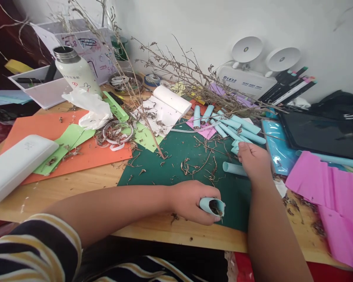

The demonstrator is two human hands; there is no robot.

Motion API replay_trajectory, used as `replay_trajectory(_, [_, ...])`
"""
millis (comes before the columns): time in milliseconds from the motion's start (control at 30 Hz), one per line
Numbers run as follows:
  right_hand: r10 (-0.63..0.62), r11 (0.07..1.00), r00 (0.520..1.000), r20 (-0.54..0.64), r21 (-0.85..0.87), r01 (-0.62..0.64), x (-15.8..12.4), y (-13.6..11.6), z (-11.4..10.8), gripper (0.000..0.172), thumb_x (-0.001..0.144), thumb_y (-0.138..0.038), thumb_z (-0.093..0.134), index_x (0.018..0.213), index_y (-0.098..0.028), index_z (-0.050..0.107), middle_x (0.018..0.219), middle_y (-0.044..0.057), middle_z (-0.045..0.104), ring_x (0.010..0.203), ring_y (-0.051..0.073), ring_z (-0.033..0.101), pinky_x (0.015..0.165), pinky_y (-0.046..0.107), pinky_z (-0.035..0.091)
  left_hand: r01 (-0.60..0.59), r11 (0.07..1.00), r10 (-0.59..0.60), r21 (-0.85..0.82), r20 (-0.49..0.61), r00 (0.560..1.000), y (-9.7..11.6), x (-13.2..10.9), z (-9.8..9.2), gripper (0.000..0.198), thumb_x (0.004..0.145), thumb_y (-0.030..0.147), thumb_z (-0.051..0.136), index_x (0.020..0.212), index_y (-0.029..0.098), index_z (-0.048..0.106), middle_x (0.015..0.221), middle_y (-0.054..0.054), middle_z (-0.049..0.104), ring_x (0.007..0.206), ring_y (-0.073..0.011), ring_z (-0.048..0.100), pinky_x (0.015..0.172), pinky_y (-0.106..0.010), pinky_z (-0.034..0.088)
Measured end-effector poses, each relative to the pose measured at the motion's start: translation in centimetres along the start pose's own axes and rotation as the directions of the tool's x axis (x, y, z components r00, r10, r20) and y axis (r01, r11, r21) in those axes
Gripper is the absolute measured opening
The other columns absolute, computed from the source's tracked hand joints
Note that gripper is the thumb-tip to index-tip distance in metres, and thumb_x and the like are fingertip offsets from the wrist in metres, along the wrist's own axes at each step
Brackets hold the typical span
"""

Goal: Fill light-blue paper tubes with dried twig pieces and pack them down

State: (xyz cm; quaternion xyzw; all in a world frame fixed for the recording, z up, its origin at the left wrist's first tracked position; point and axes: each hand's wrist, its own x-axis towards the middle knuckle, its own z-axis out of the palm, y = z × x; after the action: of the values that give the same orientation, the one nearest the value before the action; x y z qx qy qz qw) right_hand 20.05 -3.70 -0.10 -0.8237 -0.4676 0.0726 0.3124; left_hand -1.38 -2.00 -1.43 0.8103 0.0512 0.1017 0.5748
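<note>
My left hand [191,201] is closed around a light blue paper tube [213,206] whose open end shows dark dried plant bits inside. It rests on the near edge of the dark green cutting mat [170,164]. My right hand [253,158] lies knuckles-up on the mat, fingers curled, beside a loose blue tube [232,168]. Whether it grips anything is hidden. A pile of several more blue tubes [238,127] lies just beyond it. Dried twig bits litter the mat.
Dry branches [176,70] stretch across the desk's back. A white bottle [76,70], a crumpled plastic bag [91,105], orange paper [76,156] and a white case [14,164] sit left. Pink paper [326,180], a tablet [320,135] and markers [291,86] lie right.
</note>
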Motion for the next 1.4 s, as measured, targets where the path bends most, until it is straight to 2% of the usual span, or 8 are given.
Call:
replay_trajectory(200, [-0.032,0.998,0.998,0.045,0.051,0.03,0.3,0.2,0.5,0.02,0.069,-0.037,0.05,0.059,-0.019,0.051,0.051,-0.003,0.052,0.05,0.012,0.047,0.052,0.026,0.036,-0.06,0.998,0.059,-0.021,-0.046,0.997,-0.1,0.0,0.1,0.017,0.062,0.027,0.058,0.066,0.018,0.044,0.054,0.006,0.046,0.048,-0.0044,0.04,0.047,-0.014,0.033])
replay_trajectory(367, [-0.033,0.997,0.997,0.064,0.073,0.028,0.3,0.4,0.9,0.011,0.066,-0.03,0.053,0.066,-0.02,0.056,0.055,-0.003,0.055,0.053,0.013,0.05,0.053,0.027,0.04,-0.045,0.998,0.042,-0.045,-0.054,0.998,0.0,0.0,0.1,0.017,0.062,0.027,0.058,0.065,0.017,0.045,0.054,0.006,0.045,0.049,-0.0044,0.04,0.047,-0.015,0.033])
replay_trajectory(633, [-0.17,0.984,0.977,0.127,0.076,0.161,0.1,0.1,1.1,0.023,0.071,-0.024,0.046,0.087,-0.021,0.061,0.079,0.002,0.066,0.068,0.016,0.061,0.067,0.032,0.047,-0.026,0.998,0.023,-0.059,-0.049,0.999,0.0,0.1,0.1,0.018,0.062,0.028,0.059,0.065,0.017,0.045,0.054,0.006,0.046,0.05,-0.0048,0.041,0.048,-0.015,0.034])
replay_trajectory(733, [-0.201,0.98,0.968,0.147,0.031,0.199,0.1,0.1,1.0,0.024,0.072,-0.024,0.043,0.087,-0.021,0.062,0.077,0.002,0.066,0.067,0.016,0.061,0.065,0.031,0.047,-0.002,0.998,0.0,-0.058,-0.038,0.999,0.1,0.1,0.1,0.018,0.062,0.028,0.059,0.065,0.017,0.046,0.054,0.006,0.046,0.051,-0.005,0.042,0.049,-0.015,0.034])
replay_trajectory(967, [-0.213,0.973,0.966,0.146,-0.059,0.223,-0.1,-0.2,0.7,0.025,0.075,-0.03,0.041,0.085,-0.022,0.063,0.048,-0.001,0.056,0.047,0.013,0.052,0.052,0.027,0.041,-0.019,0.998,0.016,-0.061,-0.047,0.999,-0.1,0.0,0.2,0.019,0.063,0.031,0.058,0.066,0.017,0.046,0.053,0.006,0.046,0.048,-0.0047,0.041,0.047,-0.015,0.033])
replay_trajectory(1167, [-0.181,0.984,0.973,0.142,0.029,0.178,-0.2,-0.3,1.1,0.014,0.075,-0.03,0.043,0.082,-0.022,0.051,0.082,0.002,0.067,0.043,0.009,0.046,0.048,0.026,0.038,-0.032,0.997,0.029,-0.064,-0.046,0.999,0.0,0.0,0.0,0.018,0.063,0.03,0.058,0.066,0.017,0.046,0.054,0.006,0.046,0.049,-0.0045,0.041,0.047,-0.015,0.034])
replay_trajectory(1300, [-0.151,0.988,0.978,0.143,0.064,0.143,-0.3,-0.5,1.1,0.011,0.074,-0.031,0.045,0.076,-0.021,0.049,0.071,0.001,0.066,0.041,0.009,0.044,0.045,0.024,0.037,-0.036,0.998,0.033,-0.055,-0.043,0.998,0.1,0.1,0.0,0.019,0.064,0.03,0.058,0.066,0.017,0.045,0.054,0.006,0.046,0.049,-0.0046,0.041,0.048,-0.015,0.033])
replay_trajectory(1400, [-0.104,0.977,0.986,0.13,0.197,0.077,-0.4,-0.8,0.8,0.013,0.072,-0.032,0.046,0.069,-0.019,0.049,0.063,0.001,0.063,0.041,0.008,0.042,0.042,0.023,0.034,-0.041,0.998,0.039,-0.052,-0.042,0.998,0.1,0.1,-0.1,0.019,0.064,0.03,0.058,0.066,0.017,0.045,0.055,0.006,0.046,0.05,-0.0045,0.041,0.048,-0.015,0.034])
